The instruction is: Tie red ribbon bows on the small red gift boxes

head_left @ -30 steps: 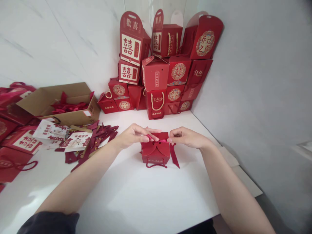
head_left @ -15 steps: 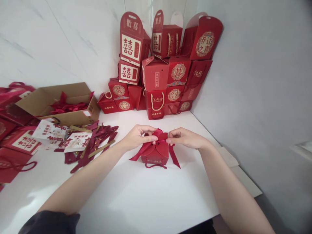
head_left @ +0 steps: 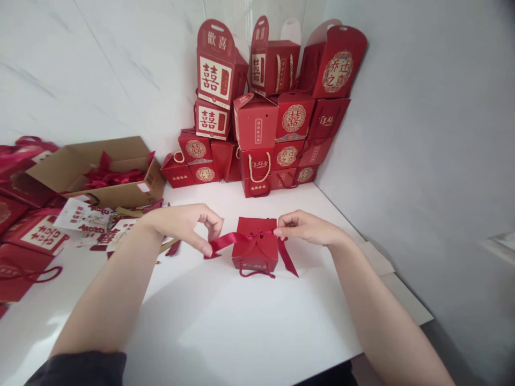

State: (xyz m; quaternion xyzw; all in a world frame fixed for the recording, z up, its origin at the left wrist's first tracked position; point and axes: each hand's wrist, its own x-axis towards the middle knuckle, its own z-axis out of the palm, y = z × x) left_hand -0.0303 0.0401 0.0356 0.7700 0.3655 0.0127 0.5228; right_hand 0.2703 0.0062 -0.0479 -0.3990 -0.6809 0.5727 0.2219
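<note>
A small red gift box (head_left: 253, 252) with a dark red cord handle sits upright on the white table in front of me. Red ribbon (head_left: 231, 239) runs across its top through the holes in the flaps. Out to the left of the box, my left hand (head_left: 193, 228) pinches one ribbon end and holds that length raised and stretched. At the box's top right edge, my right hand (head_left: 300, 227) grips the ribbon close to the holes between thumb and fingers. A free ribbon tail hangs below it down the box's right side.
Stacked red gift boxes (head_left: 257, 126) stand against the back wall. On the left, a cardboard carton (head_left: 100, 147) holds red ribbons. Printed cards (head_left: 84, 214) and dark red straps lie before it, with more red boxes (head_left: 20, 268) at the far left.
My left hand has moved from the top of the box out to the left, drawing the ribbon end with it. The loop over the box is gone. My right hand stays put.
</note>
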